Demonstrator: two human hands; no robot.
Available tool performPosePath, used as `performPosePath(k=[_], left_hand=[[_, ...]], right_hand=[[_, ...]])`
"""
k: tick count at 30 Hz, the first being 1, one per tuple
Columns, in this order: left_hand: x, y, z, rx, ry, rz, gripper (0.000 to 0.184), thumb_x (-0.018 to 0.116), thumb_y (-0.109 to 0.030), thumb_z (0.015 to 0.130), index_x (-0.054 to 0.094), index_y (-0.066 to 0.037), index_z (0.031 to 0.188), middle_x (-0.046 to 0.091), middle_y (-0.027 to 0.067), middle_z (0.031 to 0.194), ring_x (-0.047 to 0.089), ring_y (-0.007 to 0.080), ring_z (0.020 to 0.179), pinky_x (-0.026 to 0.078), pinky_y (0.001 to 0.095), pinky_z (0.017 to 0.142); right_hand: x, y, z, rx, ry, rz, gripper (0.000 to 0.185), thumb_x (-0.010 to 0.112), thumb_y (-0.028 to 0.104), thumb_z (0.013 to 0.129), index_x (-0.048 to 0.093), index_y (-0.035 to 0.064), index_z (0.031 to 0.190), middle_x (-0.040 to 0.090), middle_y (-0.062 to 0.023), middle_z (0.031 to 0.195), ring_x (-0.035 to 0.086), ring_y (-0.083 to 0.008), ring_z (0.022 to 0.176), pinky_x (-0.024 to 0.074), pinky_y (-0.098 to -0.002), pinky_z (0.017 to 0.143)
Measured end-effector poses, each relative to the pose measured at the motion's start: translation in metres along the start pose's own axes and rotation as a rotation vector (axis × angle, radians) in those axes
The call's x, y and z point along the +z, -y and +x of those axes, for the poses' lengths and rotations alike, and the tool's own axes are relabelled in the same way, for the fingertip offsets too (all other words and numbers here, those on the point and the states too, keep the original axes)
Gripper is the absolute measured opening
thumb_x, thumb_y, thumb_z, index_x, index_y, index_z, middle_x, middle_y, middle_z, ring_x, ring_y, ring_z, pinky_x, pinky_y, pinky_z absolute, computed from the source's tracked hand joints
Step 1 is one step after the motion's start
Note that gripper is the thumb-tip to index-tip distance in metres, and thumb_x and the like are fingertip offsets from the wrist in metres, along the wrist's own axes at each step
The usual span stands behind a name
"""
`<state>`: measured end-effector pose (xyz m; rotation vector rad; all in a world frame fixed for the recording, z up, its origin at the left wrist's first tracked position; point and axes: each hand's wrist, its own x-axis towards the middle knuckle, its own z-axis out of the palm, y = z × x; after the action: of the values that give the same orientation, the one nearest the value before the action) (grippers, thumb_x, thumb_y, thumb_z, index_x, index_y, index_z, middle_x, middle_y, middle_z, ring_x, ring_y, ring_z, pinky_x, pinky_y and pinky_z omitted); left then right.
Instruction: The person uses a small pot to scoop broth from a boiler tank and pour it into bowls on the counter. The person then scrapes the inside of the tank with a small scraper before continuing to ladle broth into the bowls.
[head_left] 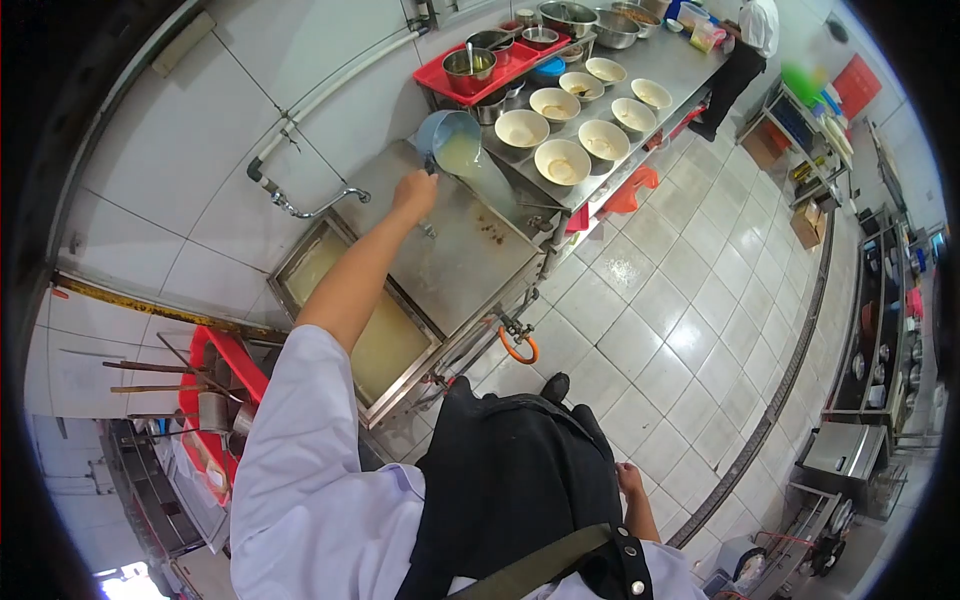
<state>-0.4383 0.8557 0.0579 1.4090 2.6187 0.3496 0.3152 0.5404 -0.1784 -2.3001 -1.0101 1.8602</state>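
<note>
The left hand (415, 190) had its grip closed round the handle of a dipper (449, 136), which was tipped, its cloudy liquid (485, 178) spilling out over the far edge of the steel cover (452, 250). The dipper was close to the near corner of the bench (678, 75), just beside the bowls (562, 162) and below the corner of the red tray (460, 94) with its pots. The right hand (630, 478) hung low beside the apron (515, 470), fingers curled; whether it held anything could not be told.

The cover's raised rim met the open trough (395, 350) of yellowish liquid, with the forearm crossing above both. On the wall side, the tap (335, 203) reached out over the cover's edge. An orange hose (519, 345) looped out from the front, and a red bag (632, 190) hung off the bench's side. Beyond these, the tiled floor (690, 350) lay open to the drain channel (770, 415). A person (745, 50) stood at the bench's far end.
</note>
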Motion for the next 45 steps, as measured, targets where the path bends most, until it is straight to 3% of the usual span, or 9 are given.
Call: performPosePath(k=[4, 6, 12, 18, 26, 29, 32, 36, 45], left_hand=[[0.004, 0.0, 0.003, 0.077, -0.052, 0.029, 0.039, 0.053, -0.032, 0.103, 0.067, 0.004, 0.103, 0.07, 0.0287, 0.105, 0.067, 0.0451, 0.102, 0.053, 0.0531, 0.087], [0.008, -0.001, 0.003, 0.109, -0.081, 0.052, 0.036, 0.052, -0.03, 0.103, 0.065, 0.004, 0.103, 0.07, 0.0285, 0.104, 0.068, 0.0446, 0.101, 0.054, 0.0527, 0.086], [0.008, -0.008, -0.01, 0.013, -0.141, 0.034, 0.028, 0.051, -0.023, 0.103, 0.052, 0.003, 0.113, 0.071, 0.0276, 0.098, 0.07, 0.0445, 0.094, 0.056, 0.0533, 0.081], [-0.017, 0.002, -0.062, 0.118, -0.248, -0.006, 0.024, 0.05, -0.021, 0.103, 0.05, 0.002, 0.109, 0.07, 0.0277, 0.096, 0.069, 0.0468, 0.092, 0.054, 0.0565, 0.08], [-0.086, 0.095, -0.232, -0.167, -0.184, -0.176, 0.031, 0.052, -0.029, 0.103, 0.051, 0.0, 0.113, 0.067, 0.0318, 0.095, 0.065, 0.051, 0.095, 0.049, 0.0586, 0.082], [-0.102, 0.148, -0.278, -0.385, -0.081, -0.099, 0.032, 0.052, -0.028, 0.102, 0.059, 0.003, 0.11, 0.067, 0.0329, 0.099, 0.065, 0.0508, 0.097, 0.049, 0.0579, 0.086], [-0.081, 0.204, -0.289, -0.473, 0.057, -0.049, 0.034, 0.053, -0.026, 0.101, 0.067, 0.004, 0.106, 0.067, 0.033, 0.103, 0.065, 0.0498, 0.102, 0.05, 0.0565, 0.089], [-0.013, 0.282, -0.27, -0.532, 0.075, 0.059, 0.029, 0.055, -0.019, 0.097, 0.072, 0.004, 0.102, 0.068, 0.0311, 0.108, 0.067, 0.0457, 0.106, 0.053, 0.0526, 0.091], [0.023, 0.289, -0.237, -0.638, 0.194, 0.135, 0.029, 0.055, -0.013, 0.094, 0.073, 0.0, 0.112, 0.069, 0.0253, 0.119, 0.068, 0.0415, 0.111, 0.055, 0.0498, 0.092]], right_hand=[[0.002, 0.011, -0.006, -0.034, -0.034, -0.087, 0.036, 0.06, 0.034, 0.099, 0.069, -0.0002, 0.103, 0.067, -0.0052, 0.079, 0.06, -0.0152, 0.068, 0.0471, -0.0334, 0.059], [0.003, 0.012, 0.0, -0.034, -0.005, -0.065, 0.033, 0.057, 0.033, 0.1, 0.066, 0.003, 0.109, 0.067, -0.0104, 0.077, 0.06, -0.0164, 0.054, 0.047, -0.0303, 0.048], [0.004, 0.008, 0.004, -0.073, -0.007, -0.123, 0.032, 0.058, 0.032, 0.099, 0.066, 0.0029, 0.109, 0.067, -0.0101, 0.077, 0.061, -0.0166, 0.055, 0.0473, -0.0299, 0.048], [0.007, -0.012, 0.036, -0.066, 0.05, -0.063, 0.032, 0.06, 0.03, 0.098, 0.067, 0.0011, 0.111, 0.068, -0.0111, 0.077, 0.06, -0.0166, 0.055, 0.048, -0.0303, 0.048], [0.011, 0.017, 0.037, -0.156, 0.169, -0.179, 0.035, 0.06, 0.028, 0.1, 0.066, -0.0033, 0.114, 0.069, -0.0124, 0.082, 0.062, -0.0158, 0.061, 0.0473, -0.0305, 0.051], [0.007, 0.014, 0.062, -0.361, 0.169, -0.391, 0.037, 0.059, 0.028, 0.101, 0.065, -0.004, 0.117, 0.07, -0.0137, 0.084, 0.064, -0.0159, 0.066, 0.0481, -0.0317, 0.053], [0.003, 0.032, 0.067, -0.494, 0.236, -0.52, 0.038, 0.058, 0.029, 0.101, 0.065, -0.0044, 0.117, 0.071, -0.0154, 0.086, 0.066, -0.0161, 0.07, 0.0492, -0.0315, 0.055], [0.022, 0.085, 0.05, -0.203, 0.214, -0.444, 0.036, 0.059, 0.029, 0.099, 0.066, -0.0023, 0.115, 0.07, -0.0132, 0.082, 0.065, -0.016, 0.065, 0.0496, -0.0303, 0.055], [0.042, 0.116, 0.034, -0.24, 0.195, -0.347, 0.032, 0.062, 0.029, 0.098, 0.066, 0.0013, 0.113, 0.069, -0.0086, 0.078, 0.063, -0.0141, 0.062, 0.0478, -0.0288, 0.053]])
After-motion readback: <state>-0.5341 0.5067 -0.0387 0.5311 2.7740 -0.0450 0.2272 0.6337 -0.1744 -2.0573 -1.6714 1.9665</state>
